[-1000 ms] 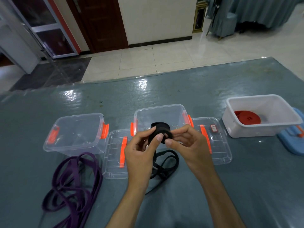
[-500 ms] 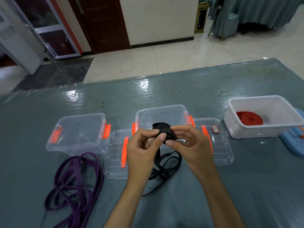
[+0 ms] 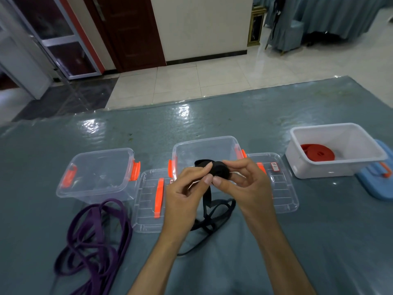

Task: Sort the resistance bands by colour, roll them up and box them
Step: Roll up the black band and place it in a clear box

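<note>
— Two hands up close; what are they doing?
— Both pinch the black band [image 3: 214, 170], partly wound into a roll. The left hand [image 3: 185, 194] grips its near side with thumb and fingers, the right hand [image 3: 244, 184] grips the other side. The loose tail hangs down and lies in loops on the table [image 3: 319, 241] between the forearms.
— And to the left?
— A purple band [image 3: 93, 241] lies unrolled in a tangle near the table's front edge.
— Further back?
— Two clear lids with orange handles lie flat: the left lid [image 3: 148, 201] and the right lid [image 3: 280, 188], partly behind the hands. Behind them, the left clear box [image 3: 97, 173] stands open, and the middle clear box [image 3: 206, 150] sits just beyond the roll.
— Far right?
— A white box [image 3: 333, 150] holds a rolled red band [image 3: 318, 153]; a blue lid [image 3: 376, 182] lies beside it.
</note>
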Motion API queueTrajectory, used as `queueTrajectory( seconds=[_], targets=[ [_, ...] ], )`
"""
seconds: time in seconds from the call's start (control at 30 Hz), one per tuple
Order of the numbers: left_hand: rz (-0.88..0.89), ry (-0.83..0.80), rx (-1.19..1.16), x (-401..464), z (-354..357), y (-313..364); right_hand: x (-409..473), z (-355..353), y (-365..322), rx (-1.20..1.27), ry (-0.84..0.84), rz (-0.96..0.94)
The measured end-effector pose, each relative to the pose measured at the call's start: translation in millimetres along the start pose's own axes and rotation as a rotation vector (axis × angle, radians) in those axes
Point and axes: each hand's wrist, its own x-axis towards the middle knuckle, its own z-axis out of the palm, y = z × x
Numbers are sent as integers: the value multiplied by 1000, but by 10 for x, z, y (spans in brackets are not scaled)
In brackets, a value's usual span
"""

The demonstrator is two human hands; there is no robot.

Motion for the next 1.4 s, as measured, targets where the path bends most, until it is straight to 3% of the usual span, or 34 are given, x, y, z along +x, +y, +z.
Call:
queueTrajectory(
  seconds=[0.17, 0.37, 0.6, 0.77, 0.9, 1.1, 1.2, 1.4],
  targets=[
    [66, 39, 123, -10, -6, -4, 41, -44, -32, -57, -18, 51],
    [2, 192, -12, -75, 86, -23, 47, -6, -109, 58, 31, 33],
    [42, 62, 1, 55, -12, 22, 23, -11, -50, 113, 48, 105],
    [31, 168, -36, 9, 105, 64, 88, -4, -118, 96, 67, 73],
    [66, 42, 32, 102, 81, 110, 138, 3, -177, 157, 99, 61],
    [21, 199, -54, 115, 82, 125, 161, 10, -208, 41, 45, 31],
    [23, 173, -111, 107, 108, 143, 147, 45, -232, 85, 81, 16],
    [38, 164, -82, 106, 18, 215, 170, 85, -288, 59, -5, -9]
  ],
)
